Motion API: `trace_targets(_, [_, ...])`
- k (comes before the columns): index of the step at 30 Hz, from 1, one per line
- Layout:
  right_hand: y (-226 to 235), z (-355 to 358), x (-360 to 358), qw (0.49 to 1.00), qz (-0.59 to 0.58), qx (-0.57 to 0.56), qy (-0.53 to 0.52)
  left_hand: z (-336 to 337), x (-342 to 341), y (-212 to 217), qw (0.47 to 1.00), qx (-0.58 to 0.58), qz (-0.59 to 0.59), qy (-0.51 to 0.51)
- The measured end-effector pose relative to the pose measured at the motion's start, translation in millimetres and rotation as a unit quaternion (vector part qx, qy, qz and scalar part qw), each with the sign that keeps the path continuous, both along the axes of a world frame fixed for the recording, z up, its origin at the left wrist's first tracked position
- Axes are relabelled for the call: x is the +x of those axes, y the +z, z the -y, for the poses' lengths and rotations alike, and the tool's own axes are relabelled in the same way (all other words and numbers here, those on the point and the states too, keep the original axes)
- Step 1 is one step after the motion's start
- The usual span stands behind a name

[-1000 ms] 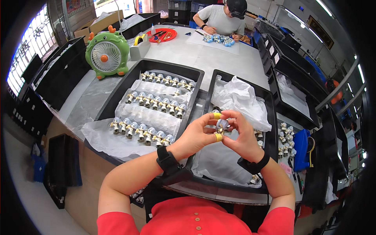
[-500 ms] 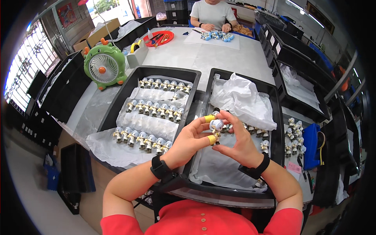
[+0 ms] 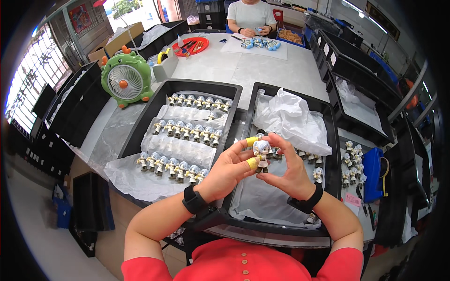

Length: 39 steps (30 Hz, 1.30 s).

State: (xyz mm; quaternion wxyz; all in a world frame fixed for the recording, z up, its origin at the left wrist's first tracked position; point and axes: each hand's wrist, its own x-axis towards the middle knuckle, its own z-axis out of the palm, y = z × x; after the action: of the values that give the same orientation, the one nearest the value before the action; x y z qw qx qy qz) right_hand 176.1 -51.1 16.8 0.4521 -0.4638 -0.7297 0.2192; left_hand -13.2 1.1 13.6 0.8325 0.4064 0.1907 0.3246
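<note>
A small figurine (image 3: 261,154) with pale blue-white hair is pinched between both of my hands, above the right black tray (image 3: 333,140). My left hand (image 3: 227,171) grips it from the left; yellow finger cots cover its thumb and forefinger. From the right, my right hand (image 3: 289,168) wraps its fingers around the figurine. A few more figurines (image 3: 318,174) lie on white paper in that tray. The left black tray (image 3: 145,122) holds three rows of several like figurines (image 3: 187,132) on white paper.
A green desk fan (image 3: 125,79) stands at the left behind the trays. Crumpled white paper (image 3: 290,117) fills the right tray's far end. Another person (image 3: 252,16) sits at the table's far side with figurines. Black crates line both sides; loose figurines (image 3: 350,166) lie at the right.
The view has tilted down and drawn nearer to the trays. Both hands still hold the figurine, turned slightly so its face shows.
</note>
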Motion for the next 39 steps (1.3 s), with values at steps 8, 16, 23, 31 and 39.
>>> trace_targets(8, [-2.4, -2.5, 5.0, 0.995, -0.053, -0.082, 0.014, 1.6, 0.6, -3.3, 0.998, 0.057, -0.002, 0.007])
trace_targets(16, [-2.0, -1.7, 4.8, 0.996, -0.042, -0.083, 0.009, 1.1, 0.8, -0.2, 1.0, 0.003, 0.0, 0.013])
trace_targets(23, [-2.4, -0.9, 1.9, 0.998, -0.006, -0.067, -0.007, -1.3, -0.2, -6.3, 1.0, 0.0, -0.014, 0.015])
trace_targets(31, [-2.8, -0.4, 1.1, 0.997, -0.016, -0.073, -0.015, -4.1, -1.3, -11.1, 0.999, -0.048, -0.016, -0.003])
trace_targets(39, [-7.0, -1.8, 4.7, 0.995, -0.051, -0.074, -0.03, -5.5, -2.8, -11.2, 0.994, -0.103, 0.007, -0.025])
